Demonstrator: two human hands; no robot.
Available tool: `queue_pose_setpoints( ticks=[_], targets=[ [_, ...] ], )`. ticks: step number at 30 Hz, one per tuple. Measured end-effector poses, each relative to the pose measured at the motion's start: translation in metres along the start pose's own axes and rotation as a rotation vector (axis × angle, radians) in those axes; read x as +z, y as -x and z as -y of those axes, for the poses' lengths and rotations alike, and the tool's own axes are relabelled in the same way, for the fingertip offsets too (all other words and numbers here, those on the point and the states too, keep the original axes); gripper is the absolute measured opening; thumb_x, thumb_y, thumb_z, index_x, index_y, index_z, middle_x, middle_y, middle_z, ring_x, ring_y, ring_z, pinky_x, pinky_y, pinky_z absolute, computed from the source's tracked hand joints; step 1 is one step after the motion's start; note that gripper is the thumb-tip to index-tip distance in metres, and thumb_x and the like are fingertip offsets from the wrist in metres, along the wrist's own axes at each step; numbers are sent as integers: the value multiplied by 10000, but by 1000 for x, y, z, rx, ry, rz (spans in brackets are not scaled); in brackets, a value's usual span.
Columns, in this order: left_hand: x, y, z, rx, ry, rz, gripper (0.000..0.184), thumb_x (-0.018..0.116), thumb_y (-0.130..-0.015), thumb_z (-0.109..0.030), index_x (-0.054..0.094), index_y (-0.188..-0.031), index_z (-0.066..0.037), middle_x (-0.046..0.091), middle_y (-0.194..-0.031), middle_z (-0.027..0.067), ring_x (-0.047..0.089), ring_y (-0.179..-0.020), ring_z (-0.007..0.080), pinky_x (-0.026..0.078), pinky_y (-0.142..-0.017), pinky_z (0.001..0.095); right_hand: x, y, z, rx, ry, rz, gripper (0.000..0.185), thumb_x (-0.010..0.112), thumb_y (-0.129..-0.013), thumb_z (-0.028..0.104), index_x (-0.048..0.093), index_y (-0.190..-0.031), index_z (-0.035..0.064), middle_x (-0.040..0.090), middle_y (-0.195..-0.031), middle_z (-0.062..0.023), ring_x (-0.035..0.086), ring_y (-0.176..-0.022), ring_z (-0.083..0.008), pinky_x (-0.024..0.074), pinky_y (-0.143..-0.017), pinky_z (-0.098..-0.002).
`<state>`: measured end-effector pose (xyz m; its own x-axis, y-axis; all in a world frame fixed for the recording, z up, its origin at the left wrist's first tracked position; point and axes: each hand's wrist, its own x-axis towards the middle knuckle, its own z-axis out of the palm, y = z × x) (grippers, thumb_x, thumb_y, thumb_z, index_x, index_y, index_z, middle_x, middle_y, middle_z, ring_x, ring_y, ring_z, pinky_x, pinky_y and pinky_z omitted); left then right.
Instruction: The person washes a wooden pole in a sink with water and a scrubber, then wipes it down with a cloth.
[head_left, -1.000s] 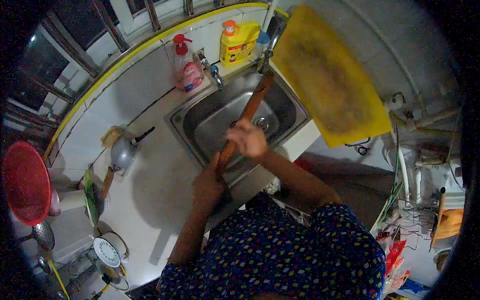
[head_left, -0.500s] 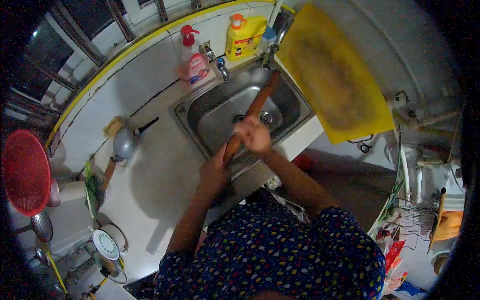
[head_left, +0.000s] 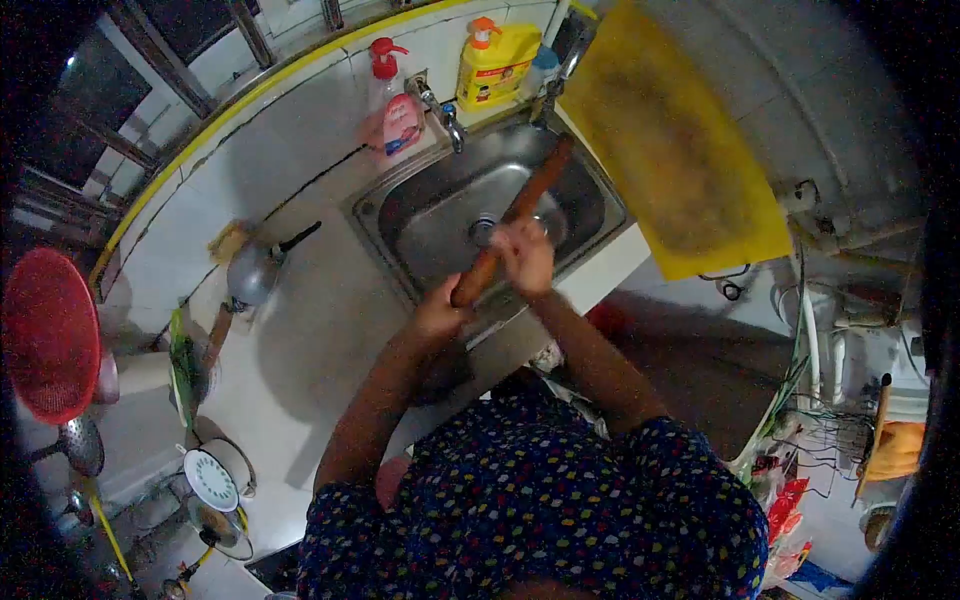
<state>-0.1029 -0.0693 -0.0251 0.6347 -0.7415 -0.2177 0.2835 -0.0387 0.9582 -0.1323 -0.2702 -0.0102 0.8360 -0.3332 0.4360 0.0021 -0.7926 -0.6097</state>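
- Head view: the left hand (head_left: pixel 440 310) grips the near end of a brown stick (head_left: pixel 541 185) slanting over the sink (head_left: pixel 435 205); the right hand (head_left: pixel 528 262) wraps its middle, tightness unclear.
- Holding the end seems to steady the stick, leaving its length reachable.
- Behind the sink: tap (head_left: pixel 453 130), pink soap bottle (head_left: pixel 403 122), yellow bottle (head_left: pixel 497 72).
- Right of it, a yellow sheet (head_left: pixel 680 150) likely limits sideways room.
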Motion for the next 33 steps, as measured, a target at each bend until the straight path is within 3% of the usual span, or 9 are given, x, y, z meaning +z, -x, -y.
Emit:
queue_pose_setpoints(
  ticks=[5, 10, 13, 18, 22, 23, 28, 30, 33],
  targets=[
    [5, 1, -32, -256, -2, 64, 422, 644, -864, -338, 538, -1148, -45, 554, -852, 17, 516, -738, 127, 432, -665, 291, -7, -37, -26, 230, 82, -121, 229, 647, -861, 277, 713, -954, 78, 654, -1057, -134, 611, -954, -265, 495, -828, -349],
    [-2, -16, -34, -272, -27, -54, 536, 492, -929, -541, 578, -1103, -42, 572, -820, 45, 543, -672, 157, 445, -596, 306, 22, 5, 1, 630, -844, -58, 335, 643, -908, 261, 616, -1116, -1, 620, -1047, -59, 551, -986, -128, 429, -887, -275],
    [-10, -11, -52, -359, -255, -88, 573, 444, -938, -567, 559, -1137, -42, 589, -828, 65, 564, -686, 170, 447, -587, 304, 13, -10, 29, 645, -884, -58, 312, 639, -912, 252, 594, -1137, 42, 618, -938, -12, 571, -823, -131, 464, -768, -267],
    [-41, 24, -67, -561, 310, 325, 493, 629, -876, -412, 519, -1195, -52, 577, -821, 61, 566, -675, 151, 444, -579, 292, 9, -40, 10, 592, -949, -157, 324, 655, -898, 280, 604, -1120, 50, 629, -964, -27, 593, -832, -144, 478, -753, -269],
    [-47, 41, -52, -325, 44, 201, 480, 738, -759, -264, 532, -1142, -60, 548, -807, 30, 540, -652, 132, 432, -552, 278, 9, -45, -16, 243, -460, -119, 401, 695, -868, 292, 589, -1151, 29, 596, -1030, -55, 575, -946, -149, 463, -819, -280],
    [-46, 41, -51, -335, 45, 194, 475, 738, -725, -212, 532, -1125, -62, 540, -812, 22, 527, -646, 128, 426, -545, 272, 7, -41, -16, -55, 109, -266, 354, 694, -869, 256, 604, -1124, 27, 566, -995, -58, 580, -922, -175, 462, -821, -289],
    [-40, 38, -23, -286, 26, 243, 453, 714, -695, -119, 528, -1104, -63, 529, -843, 6, 509, -640, 122, 418, -542, 263, 29, 6, 3, 36, -370, -134, 125, 692, -840, 137, 692, -938, 59, 558, -978, -118, 585, -858, -248, 474, -796, -331],
    [-35, 48, -38, -347, 277, 226, 447, 693, -691, -92, 523, -1103, -65, 523, -862, 1, 512, -676, 119, 424, -561, 267, 30, 36, 34, -131, -47, -31, 108, 697, -826, 118, 698, -918, 62, 559, -980, -125, 587, -865, -250, 475, -796, -334],
    [-28, 56, -56, -401, 140, 185, 475, 700, -685, -95, 519, -1123, -65, 525, -876, 2, 517, -711, 120, 431, -576, 275, 36, 58, 44, 191, -787, 66, 125, 707, -806, 117, 700, -910, 49, 577, -925, -114, 581, -868, -253, 476, -773, -331]
  ],
)
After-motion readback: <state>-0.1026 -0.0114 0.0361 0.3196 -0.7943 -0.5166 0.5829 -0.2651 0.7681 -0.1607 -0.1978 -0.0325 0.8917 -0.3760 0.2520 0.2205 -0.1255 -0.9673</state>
